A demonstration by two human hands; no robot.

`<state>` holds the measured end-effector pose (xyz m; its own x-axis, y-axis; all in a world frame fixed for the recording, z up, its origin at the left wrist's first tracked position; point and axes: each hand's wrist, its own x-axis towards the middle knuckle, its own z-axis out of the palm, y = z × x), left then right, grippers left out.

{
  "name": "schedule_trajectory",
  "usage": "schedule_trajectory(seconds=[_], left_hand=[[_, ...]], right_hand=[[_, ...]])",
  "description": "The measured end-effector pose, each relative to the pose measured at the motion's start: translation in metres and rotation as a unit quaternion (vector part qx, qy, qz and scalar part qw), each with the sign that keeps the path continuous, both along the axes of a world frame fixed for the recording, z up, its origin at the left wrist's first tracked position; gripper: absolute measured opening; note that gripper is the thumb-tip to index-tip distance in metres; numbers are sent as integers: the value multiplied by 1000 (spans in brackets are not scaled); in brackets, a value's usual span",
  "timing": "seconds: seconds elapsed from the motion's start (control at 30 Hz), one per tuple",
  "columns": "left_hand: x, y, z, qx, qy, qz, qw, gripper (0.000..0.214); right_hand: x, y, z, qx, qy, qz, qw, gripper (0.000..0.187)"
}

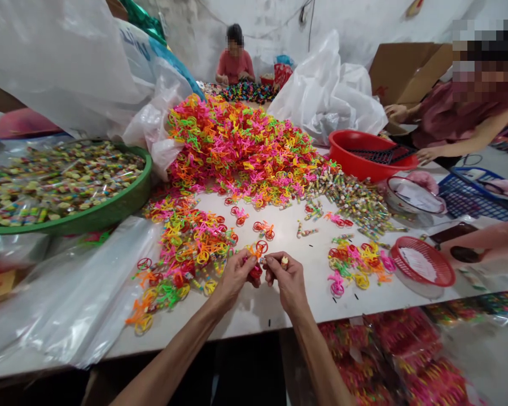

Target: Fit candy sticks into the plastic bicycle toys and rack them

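Close to the table's front edge, my left hand (236, 274) is closed around a small plastic toy bicycle (261, 247) with orange and red parts, whose wheel sticks up above the fingers. My right hand (290, 276) pinches at the toy's near side, fingertips almost meeting those of the left. A small tube with a cream-coloured end (284, 261) pokes out of the right hand's grip; most of it is hidden. More toy bicycles (198, 237) lie left of my hands, and a smaller group of them (359, 262) lies to the right.
A big heap of bright toy bicycles (241, 146) rises behind my hands, with a pile of small filled tubes (355, 200) at its right. A green basin (122, 197) stands left, a red basin (342, 152) and red basket (444, 276) right. Two other people sit nearby.
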<state>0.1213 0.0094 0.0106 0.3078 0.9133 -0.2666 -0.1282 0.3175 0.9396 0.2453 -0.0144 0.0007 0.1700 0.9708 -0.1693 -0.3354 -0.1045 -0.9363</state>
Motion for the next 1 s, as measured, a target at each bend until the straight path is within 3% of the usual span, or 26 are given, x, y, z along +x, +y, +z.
schedule_trajectory(seconds=[0.13, 0.23, 0.33, 0.4, 0.47, 0.53, 0.57, 0.63, 0.7, 0.8, 0.93, 1.0], left_hand=[[3, 2, -2, 13, 15, 17, 1000, 30], [3, 4, -10, 29, 38, 31, 998, 28], [-5, 8, -12, 25, 79, -14, 996, 28], [-16, 16, -2, 76, 158, -55, 983, 28], [-27, 32, 15, 171, 283, -63, 942, 25], [-33, 57, 35, 237, 418, -48, 876, 19], [-34, 73, 43, 242, 479, -52, 842, 18], [-29, 105, 53, 232, 514, -59, 824, 16], [-18, 135, 53, 228, 507, -69, 829, 10], [-5, 161, 38, 217, 475, -90, 848, 20], [-8, 170, 21, 199, 424, -100, 878, 33], [-15, 168, 20, 191, 389, -93, 896, 27]], right_hand=[[-8, 1, 0, -5, -11, 4, 1000, 21], [-15, 4, -3, -10, -57, -32, 998, 21], [-14, 8, -10, -8, -51, -6, 999, 24], [-6, 12, -16, -2, -73, 42, 996, 28], [8, 19, -21, 11, -154, 64, 986, 31], [22, 27, -27, 29, -285, 46, 957, 31], [28, 30, -30, 29, -354, 28, 934, 30], [37, 36, -37, 8, -464, 6, 886, 27], [40, 39, -44, -24, -519, 5, 855, 27], [42, 37, -51, -14, -529, 3, 849, 25], [44, 31, -49, 21, -485, -9, 874, 21], [42, 30, -43, 21, -416, -17, 909, 20]])
